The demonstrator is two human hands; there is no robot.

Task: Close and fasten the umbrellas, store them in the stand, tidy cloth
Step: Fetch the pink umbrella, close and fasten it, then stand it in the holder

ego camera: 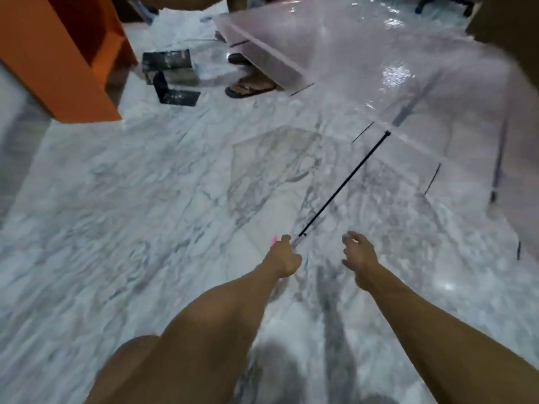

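Note:
A clear, pink-tinted umbrella (pixel 379 68) is open in front of me, its canopy spread over the upper right of the head view. Its thin black shaft (pixel 344 185) runs down and left from the canopy to my left hand (pixel 284 258), which is closed around the handle end. A bit of pink shows beside that fist. My right hand (pixel 360 255) hovers just right of the shaft, fingers spread, touching nothing. The umbrella's ribs show as short dark lines along the canopy's edge.
White marble floor (pixel 131 214) all around. An orange cabinet (pixel 67 59) stands at the upper left. A black box-like stand (pixel 169 65) and a black bracket (pixel 175 94) lie on the floor behind it. Another person's sandalled foot (pixel 250 87) shows under the canopy's edge.

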